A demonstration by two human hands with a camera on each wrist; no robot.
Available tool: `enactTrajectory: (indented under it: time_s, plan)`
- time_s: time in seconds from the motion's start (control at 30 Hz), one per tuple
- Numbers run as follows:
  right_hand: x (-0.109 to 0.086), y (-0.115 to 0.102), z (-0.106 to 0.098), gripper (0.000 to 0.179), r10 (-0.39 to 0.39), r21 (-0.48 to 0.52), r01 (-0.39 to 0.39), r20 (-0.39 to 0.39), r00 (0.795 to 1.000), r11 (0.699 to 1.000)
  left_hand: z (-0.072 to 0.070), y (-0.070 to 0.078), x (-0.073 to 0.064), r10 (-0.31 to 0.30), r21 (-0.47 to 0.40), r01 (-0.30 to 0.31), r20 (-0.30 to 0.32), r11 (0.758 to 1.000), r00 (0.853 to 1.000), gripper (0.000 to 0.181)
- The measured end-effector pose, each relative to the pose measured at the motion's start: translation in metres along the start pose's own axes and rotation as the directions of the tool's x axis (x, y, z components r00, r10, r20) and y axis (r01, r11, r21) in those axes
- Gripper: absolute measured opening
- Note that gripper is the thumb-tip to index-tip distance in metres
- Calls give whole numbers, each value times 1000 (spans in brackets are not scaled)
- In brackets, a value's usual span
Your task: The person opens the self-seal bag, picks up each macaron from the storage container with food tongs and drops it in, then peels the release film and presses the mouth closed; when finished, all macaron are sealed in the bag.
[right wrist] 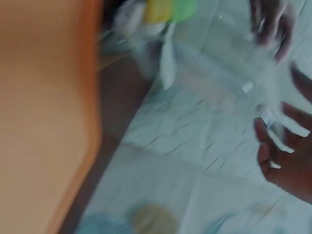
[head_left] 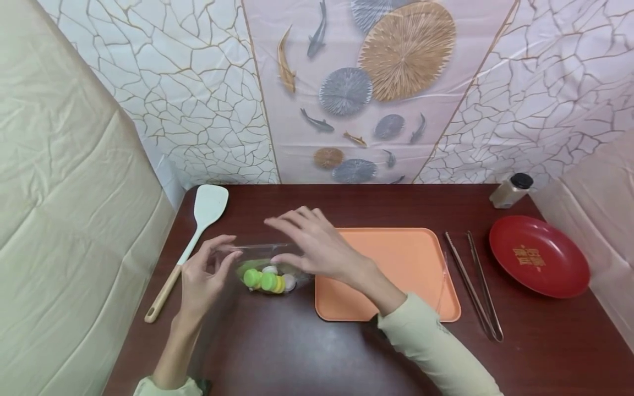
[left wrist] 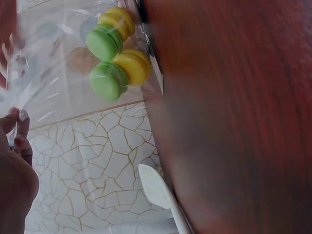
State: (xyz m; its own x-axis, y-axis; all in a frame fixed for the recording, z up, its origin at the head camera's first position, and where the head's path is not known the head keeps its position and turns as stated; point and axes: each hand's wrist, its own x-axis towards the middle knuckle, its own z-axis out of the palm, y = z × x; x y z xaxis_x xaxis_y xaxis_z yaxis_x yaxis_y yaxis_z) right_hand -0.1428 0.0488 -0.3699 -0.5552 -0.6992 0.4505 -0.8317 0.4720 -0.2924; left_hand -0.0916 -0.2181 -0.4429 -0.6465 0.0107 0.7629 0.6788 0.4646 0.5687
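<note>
A clear plastic bag stands on the dark table with several macarons inside, green ones, yellow ones and pale ones gathered at its bottom. My left hand pinches the upper left edge of the bag between thumb and fingertips. Over the bag's right side is my right hand, its fingers spread and the thumb apart from them. The right wrist view is blurred; there the right hand shows loose fingers beside the bag's shiny edge.
An orange tray lies right of the bag, under my right forearm. Beyond it are metal tongs, a red plate and a black-capped jar. To the left lies a spatula with a pale head and wooden handle.
</note>
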Motion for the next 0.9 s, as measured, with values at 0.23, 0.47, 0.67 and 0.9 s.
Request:
enactTrajectory:
  time_s: [0.23, 0.47, 0.67, 0.9]
  plan:
    - [28, -30, 9, 34, 51, -172, -15, 209, 977, 985, 1, 2, 3, 49, -1, -49, 18, 999, 999, 60]
    - [35, -34, 20, 9, 61, -260, 3, 239, 969, 966, 2, 2, 4, 84, 27, -84, 13, 996, 996, 61]
    - [28, -29, 16, 9, 20, -254, 30, 192, 981, 967, -1, 0, 7, 101, 61, -101, -6, 993, 995, 54]
    - [9, -13, 2, 10, -15, -237, 42, 116, 993, 971, -9, -3, 8, 97, 60, -96, -18, 994, 995, 50]
